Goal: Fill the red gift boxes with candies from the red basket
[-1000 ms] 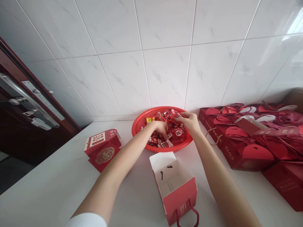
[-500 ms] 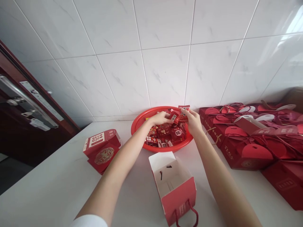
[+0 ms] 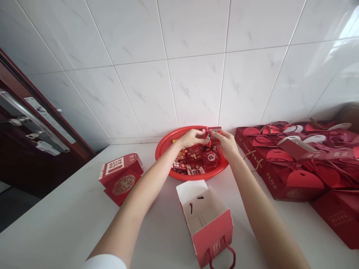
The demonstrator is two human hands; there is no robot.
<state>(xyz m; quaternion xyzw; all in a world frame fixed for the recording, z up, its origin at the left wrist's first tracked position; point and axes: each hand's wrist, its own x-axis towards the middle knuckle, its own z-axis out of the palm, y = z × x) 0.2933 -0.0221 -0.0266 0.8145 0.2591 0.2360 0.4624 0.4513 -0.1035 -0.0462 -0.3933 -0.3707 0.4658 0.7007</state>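
Both my hands are over a red plastic basket (image 3: 164,149) that holds several red-wrapped candies (image 3: 195,155). My left hand (image 3: 193,138) pinches a small red candy packet (image 3: 208,137) by its edge. Close beside it, my right hand (image 3: 226,144) grips another red packet (image 3: 215,129), thumb and fingers closed on its top. The two packets touch or overlap; their exact contact is partly covered by my fingers. In front of the basket stands an open red gift box (image 3: 211,231) with a white inside, dark cord ends and a red rope handle.
A red box with gold print (image 3: 123,179) stands at the left of the white tabletop (image 3: 70,209). Many red gift boxes (image 3: 291,183) are packed together on the right. Behind is a tiled wall (image 3: 196,86); a dark red door (image 3: 30,138) is at far left.
My right hand has moved slightly left and down, bringing its packet against the one in my left hand. The left-hand packet has turned. The boxes and basket stay in place.
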